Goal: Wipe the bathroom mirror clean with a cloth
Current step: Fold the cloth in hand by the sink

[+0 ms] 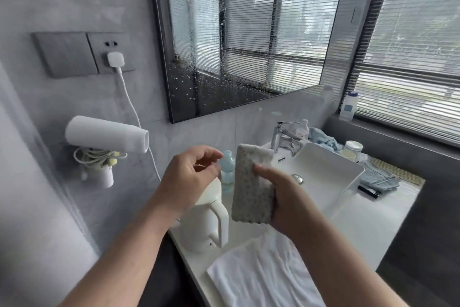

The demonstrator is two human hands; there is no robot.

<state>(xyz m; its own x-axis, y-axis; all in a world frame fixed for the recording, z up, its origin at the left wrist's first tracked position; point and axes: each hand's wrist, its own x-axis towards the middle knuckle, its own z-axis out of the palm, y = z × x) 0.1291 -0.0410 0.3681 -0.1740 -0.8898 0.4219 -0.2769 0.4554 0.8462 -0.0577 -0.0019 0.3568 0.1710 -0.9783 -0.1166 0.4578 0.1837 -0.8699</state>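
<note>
A right hand (pixel 283 197) grips a folded, speckled cloth (pixel 251 187) upright at centre, thumb across its front. At the cloth's 9 o'clock, just apart, the left hand (pixel 186 179) has its fingers loosely curled and holds nothing. At 12 o'clock hangs the mirror (pixel 249 33), beaded with droplets. At 6 o'clock a white towel (pixel 261 279) lies on the surface (pixel 373 219).

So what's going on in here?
A person stands at the bathroom counter. The right hand holds a folded, speckled cloth upright, and the left hand hovers beside it, holding nothing. The mirror on the wall above is dotted with water drops, so it does not look wiped yet. A white towel lies on the counter in front.
</note>
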